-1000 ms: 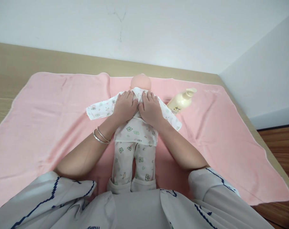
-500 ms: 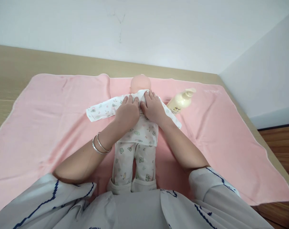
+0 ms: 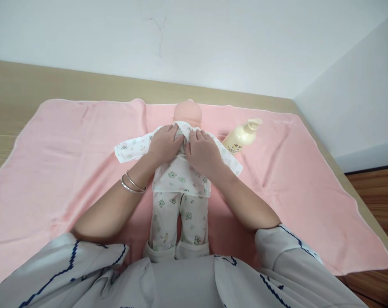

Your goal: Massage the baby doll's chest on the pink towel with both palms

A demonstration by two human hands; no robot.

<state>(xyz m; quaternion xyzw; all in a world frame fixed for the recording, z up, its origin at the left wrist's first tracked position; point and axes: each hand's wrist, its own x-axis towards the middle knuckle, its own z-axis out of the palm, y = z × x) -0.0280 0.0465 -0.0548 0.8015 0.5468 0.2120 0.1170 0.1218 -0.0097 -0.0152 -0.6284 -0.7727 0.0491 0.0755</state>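
A baby doll lies stretched out with its smooth, bald head away from me and no facial features showing. It wears a white printed shirt with sleeves spread to both sides, and matching pants. My left hand rests on the upper left of the shirt, fingers extended toward the collar. On the upper right lies my right hand, fingers spread and palm down. Both thumbs point inward, close to the middle, where the cloth is rumpled. My hands cover much of the upper torso.
Right of the doll, a pale yellow pump bottle lies tilted on the pink blanket, near the right sleeve. The blanket covers much of a wooden tabletop. A white wall rises behind it.
My left hand has shifted left and slightly up across the shirt. My right hand has slid a little down toward me, so the fingertips sit lower below the collar.
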